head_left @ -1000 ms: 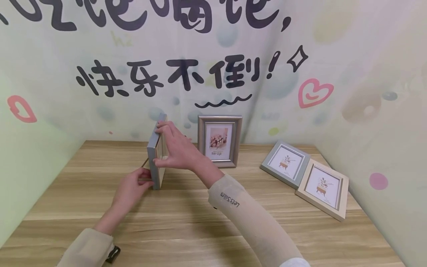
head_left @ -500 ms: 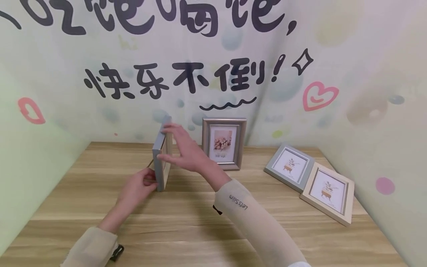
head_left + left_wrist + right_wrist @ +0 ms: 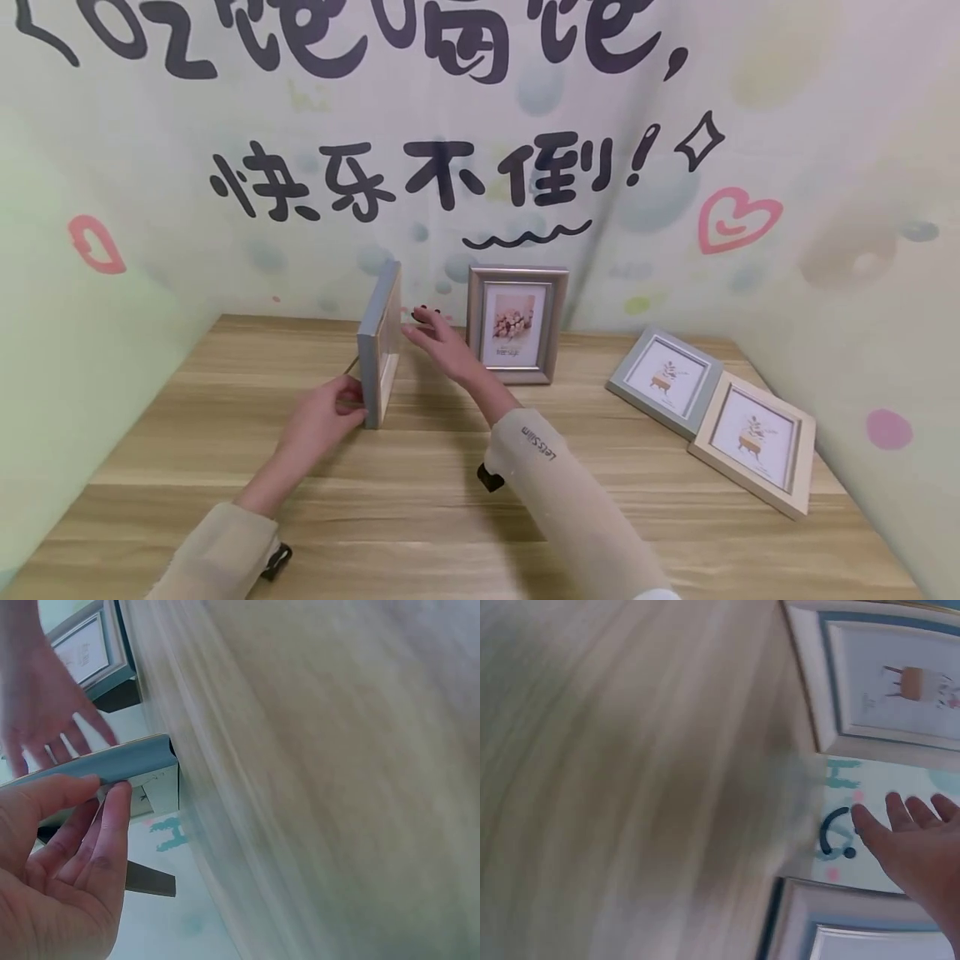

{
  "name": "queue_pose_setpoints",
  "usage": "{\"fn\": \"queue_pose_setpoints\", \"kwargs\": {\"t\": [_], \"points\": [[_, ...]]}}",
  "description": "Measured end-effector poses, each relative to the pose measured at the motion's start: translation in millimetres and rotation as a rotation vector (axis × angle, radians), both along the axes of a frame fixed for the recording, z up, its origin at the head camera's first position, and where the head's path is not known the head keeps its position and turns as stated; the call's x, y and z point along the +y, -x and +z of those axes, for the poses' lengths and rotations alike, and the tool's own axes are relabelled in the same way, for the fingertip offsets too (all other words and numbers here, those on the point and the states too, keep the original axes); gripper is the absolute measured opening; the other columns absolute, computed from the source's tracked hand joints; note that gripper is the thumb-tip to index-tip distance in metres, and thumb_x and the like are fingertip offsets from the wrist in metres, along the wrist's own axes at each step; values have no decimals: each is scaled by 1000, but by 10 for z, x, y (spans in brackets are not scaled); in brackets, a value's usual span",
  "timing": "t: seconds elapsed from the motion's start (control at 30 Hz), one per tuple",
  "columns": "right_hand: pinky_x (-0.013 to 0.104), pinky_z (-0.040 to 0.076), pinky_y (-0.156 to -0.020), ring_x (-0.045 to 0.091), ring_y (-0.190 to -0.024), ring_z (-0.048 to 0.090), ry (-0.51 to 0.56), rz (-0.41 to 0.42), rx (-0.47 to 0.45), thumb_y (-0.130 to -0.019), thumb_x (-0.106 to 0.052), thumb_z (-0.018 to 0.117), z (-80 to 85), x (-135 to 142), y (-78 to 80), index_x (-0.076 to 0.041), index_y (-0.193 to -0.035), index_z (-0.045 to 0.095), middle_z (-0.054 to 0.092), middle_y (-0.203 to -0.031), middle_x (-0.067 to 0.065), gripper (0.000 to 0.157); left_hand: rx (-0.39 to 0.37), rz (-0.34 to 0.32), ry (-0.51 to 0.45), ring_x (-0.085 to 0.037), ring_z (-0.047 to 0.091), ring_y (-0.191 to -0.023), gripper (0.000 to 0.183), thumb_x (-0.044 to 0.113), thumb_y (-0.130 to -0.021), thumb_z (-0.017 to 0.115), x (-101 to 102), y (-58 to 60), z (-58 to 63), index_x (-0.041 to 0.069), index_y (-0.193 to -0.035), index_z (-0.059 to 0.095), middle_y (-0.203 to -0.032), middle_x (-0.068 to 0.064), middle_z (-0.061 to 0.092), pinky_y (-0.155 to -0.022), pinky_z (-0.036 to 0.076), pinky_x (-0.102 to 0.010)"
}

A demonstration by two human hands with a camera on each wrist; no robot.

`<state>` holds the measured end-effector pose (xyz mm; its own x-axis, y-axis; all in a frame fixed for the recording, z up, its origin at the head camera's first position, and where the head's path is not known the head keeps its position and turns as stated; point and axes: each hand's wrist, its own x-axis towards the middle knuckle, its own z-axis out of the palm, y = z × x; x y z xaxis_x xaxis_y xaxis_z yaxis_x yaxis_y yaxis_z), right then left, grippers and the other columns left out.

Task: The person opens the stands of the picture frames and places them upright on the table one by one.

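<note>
A picture frame [image 3: 369,358] with blue-grey sides and a pale front stands upright, nearly edge-on in the head view. My left hand [image 3: 322,417] pinches its near side edge low down, thumb on one side and fingers behind. In the left wrist view a support leg [image 3: 154,880] sticks out at its back. The right wrist view shows its front picture [image 3: 915,684], a small plant in a brown stand. My right hand [image 3: 450,346] is apart from it, fingers extended and holding nothing, in the gap before a brown-silver picture frame [image 3: 517,325] with a flower picture.
Right of these, a blue-grey frame [image 3: 667,375] and a cream frame [image 3: 753,442] lie face up, touching, on the wooden table [image 3: 420,517]. A printed backdrop [image 3: 315,258] with black lettering rises behind the table's back edge.
My right hand has let go of the upright picture frame and moved right, away from it. The left hand keeps its hold. The head view has shifted slightly to the left.
</note>
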<state>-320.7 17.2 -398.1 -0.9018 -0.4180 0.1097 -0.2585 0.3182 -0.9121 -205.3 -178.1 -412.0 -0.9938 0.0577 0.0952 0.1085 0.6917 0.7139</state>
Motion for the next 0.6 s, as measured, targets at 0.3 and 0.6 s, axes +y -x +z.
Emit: {"fn": "queue_pose_setpoints", "kwargs": {"t": [0.3, 0.6], "points": [[46, 30, -123, 31, -150, 32, -15, -7, -10, -103, -30, 50, -108, -100, 104, -12, -158, 23, 30, -163, 11, 64, 12, -6, -15, -37, 73, -93, 25, -2, -88, 68, 3, 3, 10, -6, -112, 62, -113, -29, 68, -80, 62, -42], [44, 38, -119, 28, -143, 44, 3, 89, -31, -103, -27, 49, -61, -147, 103, -11, -154, 34, 44, -155, 14, 55, 33, 35, -20, -36, 72, -94, 31, -1, -89, 69, -8, -48, 26, -8, -116, 56, -114, -29, 66, -81, 62, -42]]}}
